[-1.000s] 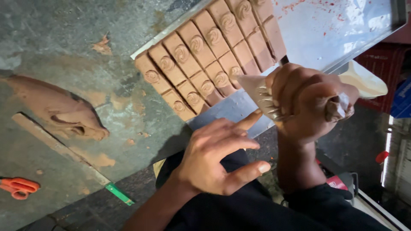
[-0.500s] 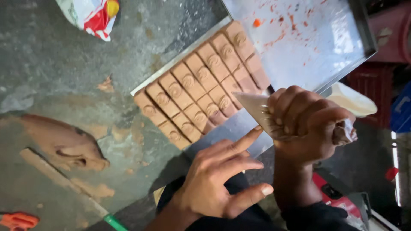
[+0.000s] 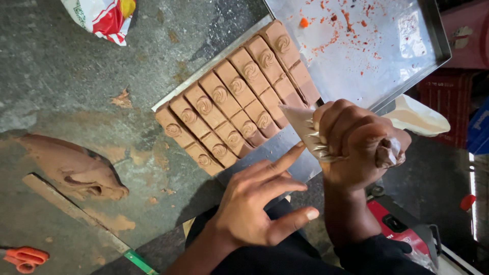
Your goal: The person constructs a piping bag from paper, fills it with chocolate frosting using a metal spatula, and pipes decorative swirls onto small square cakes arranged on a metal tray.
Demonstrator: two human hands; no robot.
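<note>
My right hand [image 3: 359, 140] is clenched tight round a piping bag [image 3: 310, 133] of brown cream, nozzle just beside the near end of the brown iced bars [image 3: 237, 99] on the steel tray [image 3: 407, 66]. My left hand [image 3: 257, 203] hovers open, fingers spread, forefinger at the tray edge. Squeezing too hard could blob a swirl or smear a neighbouring bar.

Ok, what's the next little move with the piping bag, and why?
Probably lower the clear piping bag in the right hand toward the nearest brown rectangular bars: its tip hangs above the steel tray edge, and the left hand points there.
</note>
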